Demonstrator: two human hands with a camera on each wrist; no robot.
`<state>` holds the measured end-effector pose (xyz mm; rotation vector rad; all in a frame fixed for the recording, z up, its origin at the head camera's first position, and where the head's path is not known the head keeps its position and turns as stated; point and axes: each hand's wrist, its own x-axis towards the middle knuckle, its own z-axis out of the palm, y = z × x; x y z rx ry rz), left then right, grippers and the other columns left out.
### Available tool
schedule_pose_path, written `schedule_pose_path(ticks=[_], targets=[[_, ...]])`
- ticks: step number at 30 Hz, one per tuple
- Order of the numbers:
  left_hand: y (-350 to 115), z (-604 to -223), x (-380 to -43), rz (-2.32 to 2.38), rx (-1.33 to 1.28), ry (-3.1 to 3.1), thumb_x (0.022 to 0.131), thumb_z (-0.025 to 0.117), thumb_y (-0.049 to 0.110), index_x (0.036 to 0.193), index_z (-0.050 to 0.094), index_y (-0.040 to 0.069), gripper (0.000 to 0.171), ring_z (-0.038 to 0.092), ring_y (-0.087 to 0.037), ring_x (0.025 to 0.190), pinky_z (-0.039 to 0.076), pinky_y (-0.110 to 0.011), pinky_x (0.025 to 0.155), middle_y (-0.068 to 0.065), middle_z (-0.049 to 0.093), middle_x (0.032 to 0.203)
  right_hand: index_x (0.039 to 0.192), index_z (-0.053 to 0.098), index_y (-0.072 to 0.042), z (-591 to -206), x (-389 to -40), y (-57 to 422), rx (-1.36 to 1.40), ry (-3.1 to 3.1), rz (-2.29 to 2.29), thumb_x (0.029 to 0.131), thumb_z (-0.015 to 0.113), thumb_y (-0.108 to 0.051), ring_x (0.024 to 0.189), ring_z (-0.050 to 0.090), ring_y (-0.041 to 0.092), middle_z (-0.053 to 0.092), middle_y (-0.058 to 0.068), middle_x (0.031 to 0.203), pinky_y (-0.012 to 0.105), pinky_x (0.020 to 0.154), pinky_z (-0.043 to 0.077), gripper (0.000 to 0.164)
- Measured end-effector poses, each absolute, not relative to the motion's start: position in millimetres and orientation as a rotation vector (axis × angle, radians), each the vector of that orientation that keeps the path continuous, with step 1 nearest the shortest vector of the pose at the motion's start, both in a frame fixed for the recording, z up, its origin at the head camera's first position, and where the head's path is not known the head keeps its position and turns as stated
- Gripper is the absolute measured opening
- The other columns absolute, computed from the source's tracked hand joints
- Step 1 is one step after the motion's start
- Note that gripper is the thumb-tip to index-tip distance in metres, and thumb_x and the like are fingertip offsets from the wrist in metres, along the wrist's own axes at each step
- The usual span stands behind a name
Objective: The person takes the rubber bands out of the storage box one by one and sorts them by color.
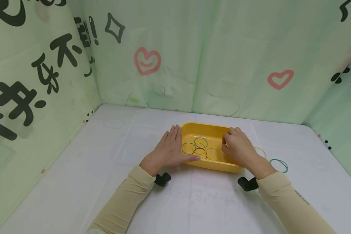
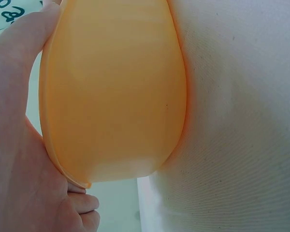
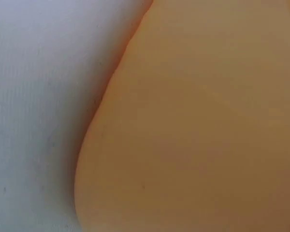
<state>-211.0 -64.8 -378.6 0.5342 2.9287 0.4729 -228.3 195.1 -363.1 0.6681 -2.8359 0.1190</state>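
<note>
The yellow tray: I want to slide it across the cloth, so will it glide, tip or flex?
The yellow tray looks like thin plastic, so probably light and slightly flexible. It is low and wide, so unlikely to tip. The white cloth under it may drag or wrinkle rather than let it glide. The left hand lies flat against its side, which should steady it.

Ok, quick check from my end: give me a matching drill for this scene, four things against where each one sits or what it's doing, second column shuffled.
Things:
1. left hand
2. right hand
3. teal rubber band
4. red rubber band

Places or states:
A. lying on the white table, right of the tray, beyond the right wrist
B. lying flat against the left wall of the yellow tray, fingers straight
C. inside the tray, among the green and yellow bands
D. fingers curled over the tray's right side

Pairs: 1-B, 2-D, 3-A, 4-C
</note>
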Motion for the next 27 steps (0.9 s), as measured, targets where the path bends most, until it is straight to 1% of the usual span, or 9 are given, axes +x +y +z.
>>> schedule_pose_path(ticks=[8, 16, 22, 27], targets=[[-64, -380, -211, 0.480, 0.532, 2.936, 0.076, 0.047, 0.089, 0.158, -0.001, -0.001, 0.131, 0.002, -0.027, 0.156, 0.008, -0.044, 0.127, -0.016, 0.001, 0.167, 0.073, 0.063, -0.003, -371, -231, 192, 0.710, -2.810, 0.143, 0.079, 0.071, -0.005, 0.076, 0.044, 0.026, 0.052, 0.008, 0.075, 0.036, 0.070, 0.039, 0.010], [-63, -379, -210, 0.474, 0.536, 2.940, 0.076, 0.047, 0.088, 0.158, 0.000, -0.001, 0.130, 0.002, -0.027, 0.156, 0.008, -0.043, 0.127, -0.017, 0.001, 0.167, 0.066, 0.058, -0.008, -376, -235, 190, 0.696, -2.860, 0.155, 0.077, 0.066, -0.004, 0.072, 0.042, 0.025, 0.049, 0.005, 0.071, 0.034, 0.066, 0.036, 0.014], [-64, -379, -211, 0.472, 0.538, 2.942, 0.077, 0.047, 0.088, 0.158, 0.000, -0.001, 0.130, 0.002, -0.026, 0.156, 0.008, -0.043, 0.127, -0.017, 0.001, 0.167, 0.064, 0.059, -0.009, -377, -237, 190, 0.681, -2.914, 0.130, 0.076, 0.065, -0.005, 0.071, 0.042, 0.024, 0.048, 0.005, 0.069, 0.033, 0.063, 0.035, 0.015], [-64, -379, -211, 0.468, 0.528, 2.936, 0.077, 0.046, 0.088, 0.158, -0.002, -0.001, 0.130, 0.001, -0.026, 0.156, 0.007, -0.043, 0.127, -0.016, 0.000, 0.168, 0.062, 0.059, -0.009, -377, -238, 189, 0.703, -2.939, 0.111, 0.077, 0.067, -0.008, 0.070, 0.042, 0.024, 0.048, 0.004, 0.069, 0.032, 0.064, 0.034, 0.017]])
